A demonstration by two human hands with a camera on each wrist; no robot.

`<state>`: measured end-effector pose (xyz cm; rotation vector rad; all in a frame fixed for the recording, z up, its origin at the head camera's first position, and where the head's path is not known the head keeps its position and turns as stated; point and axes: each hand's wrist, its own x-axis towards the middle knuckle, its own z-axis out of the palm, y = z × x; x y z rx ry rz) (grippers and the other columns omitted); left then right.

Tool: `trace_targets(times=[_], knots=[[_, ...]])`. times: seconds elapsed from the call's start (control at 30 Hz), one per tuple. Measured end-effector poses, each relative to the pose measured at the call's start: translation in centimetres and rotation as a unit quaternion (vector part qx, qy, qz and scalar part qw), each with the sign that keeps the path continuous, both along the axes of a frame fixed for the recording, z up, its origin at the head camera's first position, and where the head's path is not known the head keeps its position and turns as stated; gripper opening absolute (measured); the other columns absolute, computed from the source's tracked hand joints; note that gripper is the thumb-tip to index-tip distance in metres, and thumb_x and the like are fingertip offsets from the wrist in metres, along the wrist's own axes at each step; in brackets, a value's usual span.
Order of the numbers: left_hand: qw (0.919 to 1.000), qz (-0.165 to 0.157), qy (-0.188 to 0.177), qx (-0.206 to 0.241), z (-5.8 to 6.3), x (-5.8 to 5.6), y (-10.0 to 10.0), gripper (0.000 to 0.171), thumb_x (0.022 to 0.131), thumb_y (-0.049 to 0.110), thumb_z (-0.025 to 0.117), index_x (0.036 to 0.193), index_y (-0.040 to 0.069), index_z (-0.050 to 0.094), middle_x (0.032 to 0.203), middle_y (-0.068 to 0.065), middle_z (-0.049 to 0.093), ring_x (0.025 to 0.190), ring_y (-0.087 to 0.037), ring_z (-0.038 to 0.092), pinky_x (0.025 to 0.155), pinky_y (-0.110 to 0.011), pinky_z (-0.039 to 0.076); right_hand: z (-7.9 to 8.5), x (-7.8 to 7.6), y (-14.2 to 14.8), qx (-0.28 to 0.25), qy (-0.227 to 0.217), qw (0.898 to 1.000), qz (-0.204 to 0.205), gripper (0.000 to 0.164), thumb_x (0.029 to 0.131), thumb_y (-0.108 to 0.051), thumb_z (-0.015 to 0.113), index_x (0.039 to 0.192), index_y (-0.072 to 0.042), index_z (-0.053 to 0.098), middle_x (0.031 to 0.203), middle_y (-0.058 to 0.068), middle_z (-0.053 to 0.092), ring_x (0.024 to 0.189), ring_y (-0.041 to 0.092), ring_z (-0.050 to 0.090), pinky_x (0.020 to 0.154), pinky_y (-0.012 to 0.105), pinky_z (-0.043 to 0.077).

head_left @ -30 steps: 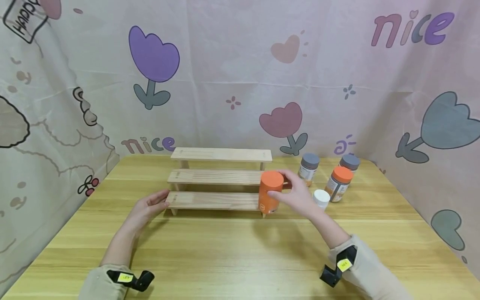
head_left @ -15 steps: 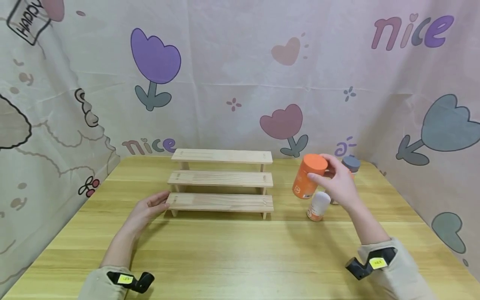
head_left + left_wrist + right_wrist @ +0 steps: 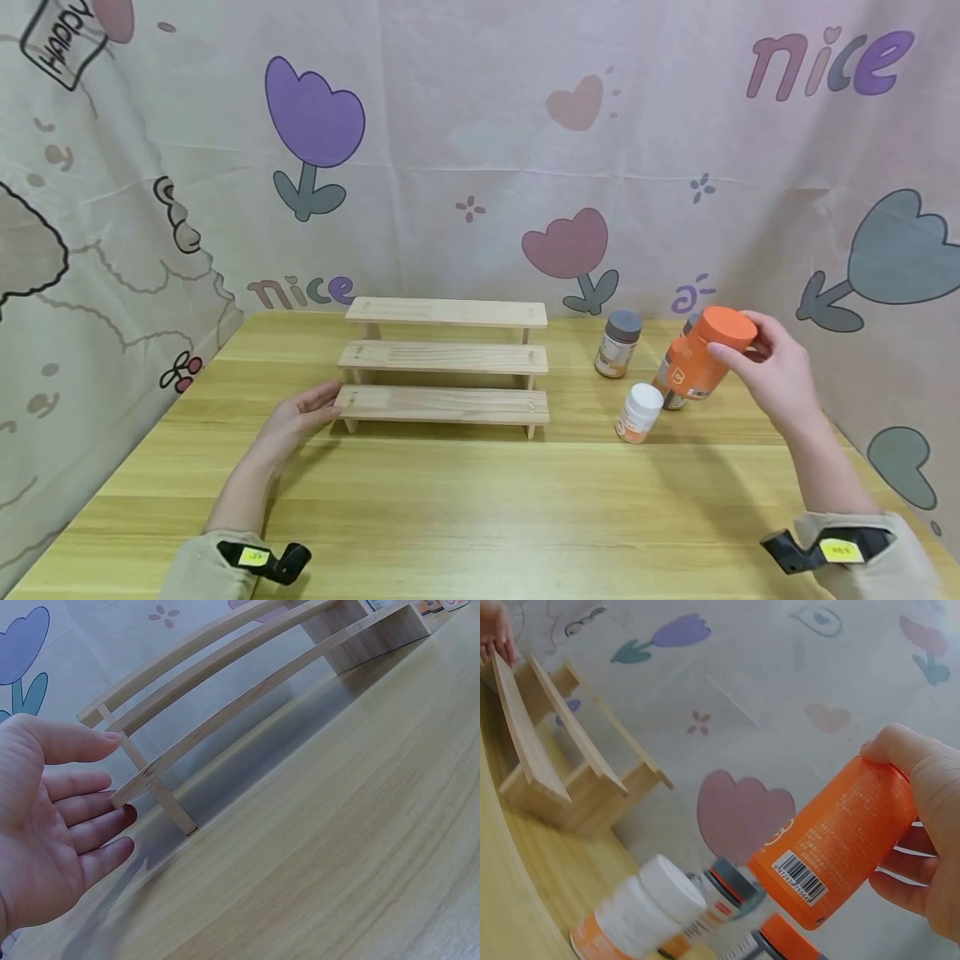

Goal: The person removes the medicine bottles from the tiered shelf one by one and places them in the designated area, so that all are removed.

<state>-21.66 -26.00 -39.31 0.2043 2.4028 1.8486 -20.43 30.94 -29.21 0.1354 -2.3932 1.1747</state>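
Note:
My right hand [image 3: 783, 375] grips an orange bottle [image 3: 705, 354] with an orange lid, tilted and off the table. A barcode shows on its side in the right wrist view. Partly hidden behind it are an orange-capped bottle [image 3: 787, 941] and a grey-capped one. At the left end of a three-step wooden shelf rack [image 3: 442, 402], my left hand [image 3: 296, 421] touches the lowest board with relaxed fingers. The left wrist view shows its thumb apart from the fingers [image 3: 105, 859]. A small white-capped bottle [image 3: 640, 414] stands in front of the other bottles.
Another grey-capped bottle [image 3: 618, 346] stands upright between the rack and the held bottle. All of this is on a wooden table [image 3: 465, 508]. A printed cloth [image 3: 450, 108] hangs along the back and sides.
My right hand has carried the orange bottle from the rack's right end out to the right, past the white-capped bottle. The bottle tilts more now. My left hand stays at the rack.

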Motion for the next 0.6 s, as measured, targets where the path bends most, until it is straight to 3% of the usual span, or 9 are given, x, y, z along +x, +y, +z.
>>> trace_targets(times=[0.1,0.17,0.27,0.37,0.43,0.5,0.6], knots=[[1.0000,0.002,-0.001,0.000,0.0,0.0,0.0,0.062,0.095,0.017,0.053,0.142,-0.010,0.023,0.145,-0.027,0.025,0.133,-0.035,0.026,0.106,-0.041,0.026,-0.2,0.5,1.5,0.002,-0.020,1.000,-0.020,0.056,0.087,-0.024,0.066,0.133,-0.003,0.041,0.109,-0.014,0.047,0.093,-0.006,0.044,0.071,0.001,0.038],[1.0000,0.001,-0.001,0.000,0.0,0.0,0.0,0.062,0.095,0.017,0.053,0.142,-0.010,0.023,0.146,-0.027,0.025,0.133,-0.035,0.026,0.106,-0.041,0.026,-0.5,0.7,2.4,0.004,-0.030,0.999,-0.027,0.058,0.088,-0.025,0.065,0.135,-0.003,0.039,0.109,-0.016,0.045,0.092,-0.006,0.044,0.069,0.001,0.038],[1.0000,-0.002,0.000,0.003,0.0,0.0,0.0,0.062,0.095,0.016,0.053,0.142,-0.010,0.023,0.146,-0.027,0.024,0.133,-0.035,0.025,0.103,-0.030,0.032,-1.1,1.0,3.5,0.009,-0.043,0.998,-0.036,0.060,0.088,-0.025,0.064,0.136,-0.001,0.037,0.108,-0.016,0.044,0.090,-0.007,0.043,0.067,0.001,0.039],[1.0000,-0.005,0.000,0.007,-0.1,0.0,-0.1,0.062,0.095,0.016,0.053,0.142,-0.010,0.022,0.146,-0.027,0.023,0.133,-0.036,0.025,0.097,-0.018,0.036,-1.8,1.2,4.6,0.029,-0.069,0.996,-0.046,0.064,0.089,-0.028,0.062,0.136,0.004,0.033,0.114,-0.001,0.048,0.087,-0.007,0.042,0.063,0.003,0.039],[0.9999,-0.005,0.001,0.009,-0.1,0.0,-0.1,0.062,0.095,0.016,0.053,0.142,-0.011,0.022,0.146,-0.028,0.023,0.133,-0.036,0.024,0.093,-0.013,0.036,-2.5,1.2,5.1,0.046,-0.095,0.993,-0.051,0.066,0.090,-0.031,0.060,0.137,0.006,0.031,0.121,0.015,0.048,0.091,0.004,0.046,0.065,0.011,0.043],[1.0000,-0.003,0.001,0.009,0.0,0.0,0.0,0.062,0.095,0.016,0.053,0.142,-0.011,0.022,0.146,-0.028,0.024,0.133,-0.036,0.025,0.091,-0.011,0.036,-3.2,1.2,5.6,0.059,-0.122,0.990,-0.048,0.068,0.092,-0.033,0.058,0.138,0.008,0.028,0.127,0.029,0.041,0.100,0.020,0.048,0.075,0.027,0.049],[1.0000,-0.001,0.002,0.005,0.0,0.0,0.0,0.062,0.095,0.016,0.054,0.141,-0.011,0.023,0.145,-0.028,0.024,0.133,-0.036,0.025,0.091,-0.011,0.036,-4.3,1.1,6.2,0.067,-0.150,0.986,-0.037,0.071,0.092,-0.033,0.056,0.137,0.012,0.024,0.130,0.036,0.036,0.109,0.046,0.039,0.081,0.056,0.044]])
